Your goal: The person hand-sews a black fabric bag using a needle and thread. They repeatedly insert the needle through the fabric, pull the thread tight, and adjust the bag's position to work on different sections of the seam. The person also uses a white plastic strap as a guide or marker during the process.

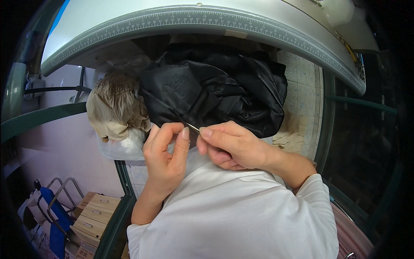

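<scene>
Right fingers (pixel 217 136) pinch a partly hidden tool (pixel 192 127); whether left fingers (pixel 181 144) grip is unclear.

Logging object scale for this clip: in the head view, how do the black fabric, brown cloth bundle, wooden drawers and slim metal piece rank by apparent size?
1. Black fabric
2. Brown cloth bundle
3. Wooden drawers
4. Slim metal piece, partly covered by the right hand

Black fabric (pixel 246 86) and the table edge (pixel 207 18) block the way ahead.
</scene>
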Demonstrator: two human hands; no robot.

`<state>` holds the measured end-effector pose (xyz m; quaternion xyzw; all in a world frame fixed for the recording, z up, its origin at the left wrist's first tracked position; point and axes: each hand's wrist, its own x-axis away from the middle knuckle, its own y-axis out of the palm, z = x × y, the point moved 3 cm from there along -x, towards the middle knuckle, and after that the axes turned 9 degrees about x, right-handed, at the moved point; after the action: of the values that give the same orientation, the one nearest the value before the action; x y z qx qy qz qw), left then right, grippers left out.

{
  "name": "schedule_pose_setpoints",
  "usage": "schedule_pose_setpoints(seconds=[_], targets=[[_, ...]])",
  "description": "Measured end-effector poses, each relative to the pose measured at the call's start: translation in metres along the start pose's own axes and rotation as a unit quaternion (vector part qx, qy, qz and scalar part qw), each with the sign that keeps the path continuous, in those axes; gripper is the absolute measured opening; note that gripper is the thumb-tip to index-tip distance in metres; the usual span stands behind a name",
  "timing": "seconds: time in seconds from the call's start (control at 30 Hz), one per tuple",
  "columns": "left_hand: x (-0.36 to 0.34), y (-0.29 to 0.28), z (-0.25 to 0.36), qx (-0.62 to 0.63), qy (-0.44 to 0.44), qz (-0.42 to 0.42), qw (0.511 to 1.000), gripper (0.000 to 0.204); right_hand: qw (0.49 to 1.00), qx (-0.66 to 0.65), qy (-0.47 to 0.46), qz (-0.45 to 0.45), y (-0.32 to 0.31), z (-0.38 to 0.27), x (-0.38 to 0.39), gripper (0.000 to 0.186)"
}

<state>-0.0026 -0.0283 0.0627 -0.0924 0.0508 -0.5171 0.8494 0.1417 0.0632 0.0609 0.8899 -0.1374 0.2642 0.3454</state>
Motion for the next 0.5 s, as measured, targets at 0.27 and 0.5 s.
schedule_pose_setpoints(seconds=[0.27, 0.5], targets=[[0.005, -0.001, -0.009, 0.044, -0.043, 0.008, 0.998, 0.007, 0.838, 0.398, -0.253, 0.275, -0.015, -0.018, 0.0, 0.022], [0.001, -0.002, -0.023, 0.081, -0.128, 0.027, 0.988, 0.004, 0.834, 0.402, -0.286, 0.246, -0.003, -0.014, -0.034, 0.013]])
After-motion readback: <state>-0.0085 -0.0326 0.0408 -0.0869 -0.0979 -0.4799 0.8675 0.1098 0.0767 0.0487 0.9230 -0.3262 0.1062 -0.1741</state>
